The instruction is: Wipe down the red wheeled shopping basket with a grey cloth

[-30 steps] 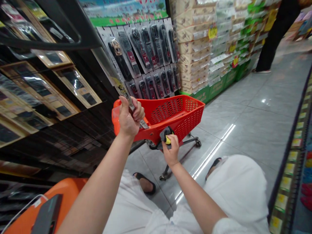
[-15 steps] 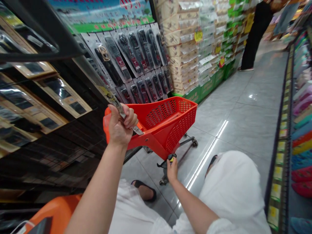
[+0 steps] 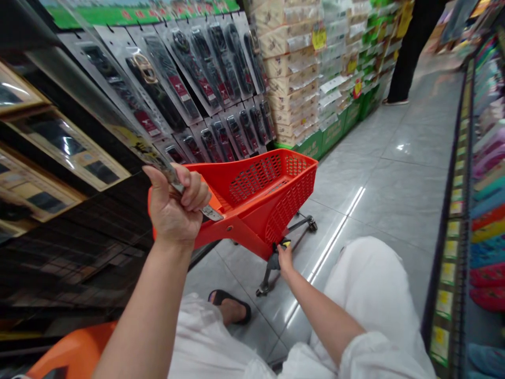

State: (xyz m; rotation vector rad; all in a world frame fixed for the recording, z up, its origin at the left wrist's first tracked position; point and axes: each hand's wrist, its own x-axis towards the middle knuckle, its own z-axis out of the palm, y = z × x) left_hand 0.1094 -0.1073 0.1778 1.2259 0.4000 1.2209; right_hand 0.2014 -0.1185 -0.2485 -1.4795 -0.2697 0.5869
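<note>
My left hand (image 3: pixel 175 208) is closed around a long, flat, shiny strip (image 3: pixel 152 150) with dark and yellow markings, its thumb raised. The strip slants from the upper left down to a lower end beside the red shopping cart's rim. Under the cart's (image 3: pixel 254 223) near lower corner, my right hand (image 3: pixel 286 259) is closed on a small black-and-yellow object (image 3: pixel 284 244), mostly hidden by the fingers. Whether that object is attached to the cart cannot be made out. The cart's basket tilts over a dark wheeled frame (image 3: pixel 265 281).
Packaged belts (image 3: pixel 189 84) hang behind the cart, beside stacked boxes (image 3: pixel 292 68). Boxed goods (image 3: pixel 59 142) line the left. A shelf of colourful items (image 3: pixel 489 210) runs along the right. A person in black trousers (image 3: pixel 412 52) stands far down the tiled aisle (image 3: pixel 394 173).
My left hand and the strip have shifted left and slightly down in view. My right hand has moved slightly right and up. The dark frame at the upper left has mostly left the view.
</note>
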